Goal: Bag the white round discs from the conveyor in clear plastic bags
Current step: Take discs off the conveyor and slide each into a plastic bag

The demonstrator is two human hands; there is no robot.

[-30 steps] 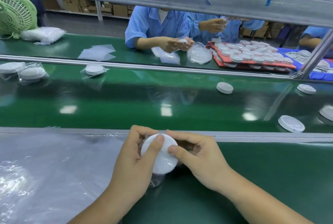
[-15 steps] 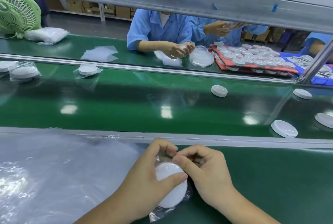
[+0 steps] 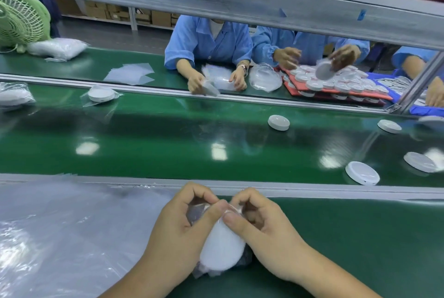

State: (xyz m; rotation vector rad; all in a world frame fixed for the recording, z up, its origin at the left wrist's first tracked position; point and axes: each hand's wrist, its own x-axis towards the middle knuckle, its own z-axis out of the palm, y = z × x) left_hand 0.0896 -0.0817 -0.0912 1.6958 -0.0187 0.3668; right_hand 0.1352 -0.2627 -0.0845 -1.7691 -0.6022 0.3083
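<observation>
L hand point(image 3: 177, 230) + R hand point(image 3: 266, 230) pinch bag point(image 3: 204, 209) | disc point(image 3: 222, 247) inside (prob. fully)

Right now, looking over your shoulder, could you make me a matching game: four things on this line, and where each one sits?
Things:
1 green fan
2 bare disc
3 red tray
4 nearest bagged disc

Places:
a. pinched between left hand and right hand
b. far side, loaded with discs
c. far left
d. lying on the middle belt

Pairs: 1-c, 2-d, 3-b, 4-a.

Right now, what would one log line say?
hands: left hand and right hand pinch clear plastic bag | white round disc: inside bag
</observation>
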